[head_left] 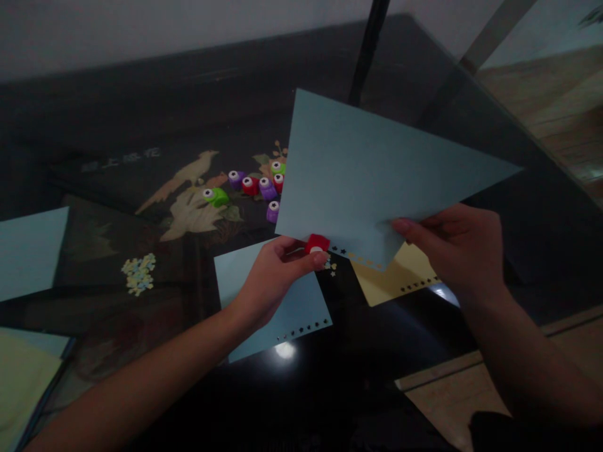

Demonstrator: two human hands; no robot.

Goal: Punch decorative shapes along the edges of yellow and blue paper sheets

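My left hand [277, 273] is closed on a small red craft punch [317, 243], its thumb resting on the white button. The punch sits at the lower edge of a light blue paper sheet [367, 169], beside a row of small punched holes. My right hand [464, 251] pinches that sheet near its lower right edge and holds it up, tilted, above the table. Below my left hand lies another blue sheet [296, 301] with holes along its near edge. A yellow sheet [377, 282], also punched along one edge, lies partly under the raised paper. Tiny cut-out shapes [333, 267] lie by the punch.
Several purple, red and green punches [249, 184] stand on the dark glossy table [141, 389] beyond my left hand. A pile of paper cut-outs [139, 274] lies to the left. More blue [32, 251] and yellow sheets [26, 383] lie at the far left.
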